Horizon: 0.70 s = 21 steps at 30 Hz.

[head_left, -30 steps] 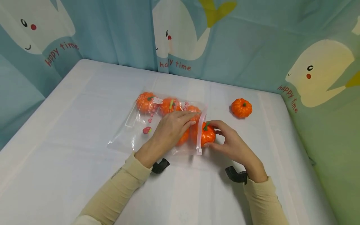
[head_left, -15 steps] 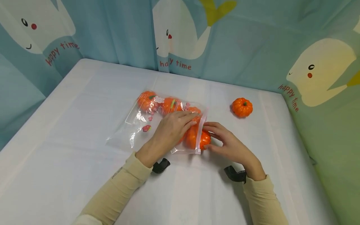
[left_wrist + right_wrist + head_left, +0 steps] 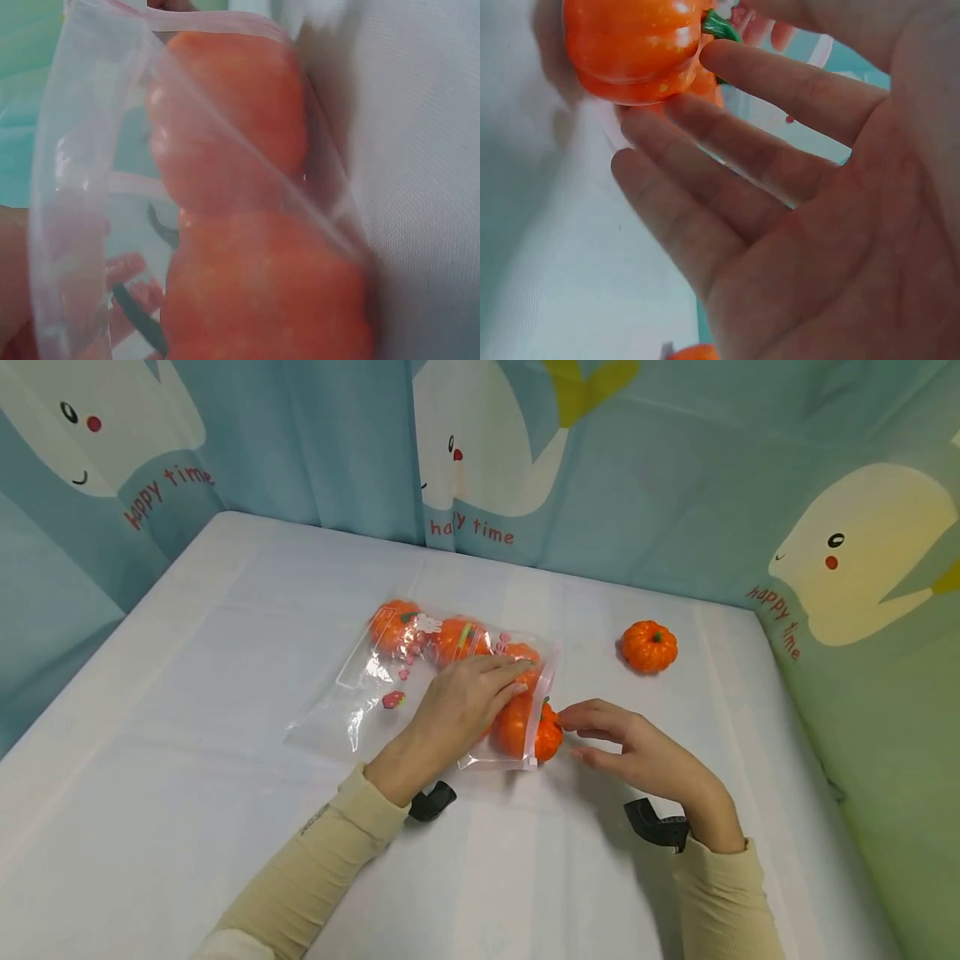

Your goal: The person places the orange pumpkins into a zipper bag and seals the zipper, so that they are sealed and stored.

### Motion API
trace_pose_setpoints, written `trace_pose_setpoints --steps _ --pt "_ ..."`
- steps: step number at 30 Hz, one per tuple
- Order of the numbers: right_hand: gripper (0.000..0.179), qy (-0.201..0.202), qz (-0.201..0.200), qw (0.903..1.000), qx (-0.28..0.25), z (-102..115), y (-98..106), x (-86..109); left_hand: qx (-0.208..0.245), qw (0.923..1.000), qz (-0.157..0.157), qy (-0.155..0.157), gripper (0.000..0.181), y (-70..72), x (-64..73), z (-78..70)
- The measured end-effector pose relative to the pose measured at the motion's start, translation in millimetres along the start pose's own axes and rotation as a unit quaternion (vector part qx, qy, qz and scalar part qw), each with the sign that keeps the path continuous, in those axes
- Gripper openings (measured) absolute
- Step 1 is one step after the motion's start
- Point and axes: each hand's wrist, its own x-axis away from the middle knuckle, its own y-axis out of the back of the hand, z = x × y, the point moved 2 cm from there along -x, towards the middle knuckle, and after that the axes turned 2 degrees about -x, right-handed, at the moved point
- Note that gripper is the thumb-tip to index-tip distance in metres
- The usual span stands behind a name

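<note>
A clear zip bag [image 3: 348,710] with a pink slider edge lies mid-table, several small orange toy pumpkins inside. My left hand [image 3: 461,702] lies over its upper side near the mouth, fingers and thumb gripping the film. At the mouth a toy pumpkin [image 3: 550,735] with a green stem pokes partly out past the pink edge; the right wrist view shows this pumpkin [image 3: 634,49] close up. Beside it my right hand [image 3: 641,747] has its fingers stretched out, fingertips close to the pumpkin. Through the film, the left wrist view shows two pumpkins [image 3: 232,120] in a row.
Another toy pumpkin [image 3: 648,647] sits on the white table [image 3: 225,827] toward the back right. A blue-green curtain [image 3: 675,460] with printed whales hangs behind and along the sides. Black curved mounts [image 3: 656,824] show at both wrists.
The pumpkin at the mouth has moved left, deeper into the bag. My right hand has let it go and drawn back slightly to the right. My left hand has stayed put.
</note>
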Motion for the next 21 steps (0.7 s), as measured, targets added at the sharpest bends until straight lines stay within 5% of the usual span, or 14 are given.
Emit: trace_pose_setpoints --steps 5,12,21 --pt "0.038 0.001 0.008 0.9997 -0.023 5.8 -4.3 -3.4 -0.014 0.9999 0.004 0.001 0.035 -0.5 0.3 -0.6" --pt "0.037 0.015 0.016 0.9992 0.033 12.8 -15.5 -13.7 -0.031 0.9995 0.002 -0.006 0.035 -1.4 1.6 -0.4" --pt "0.033 0.013 0.019 0.9994 0.028 5.4 -12.7 -8.3 -0.026 0.9997 0.003 0.005 0.034 2.8 0.0 -2.6"
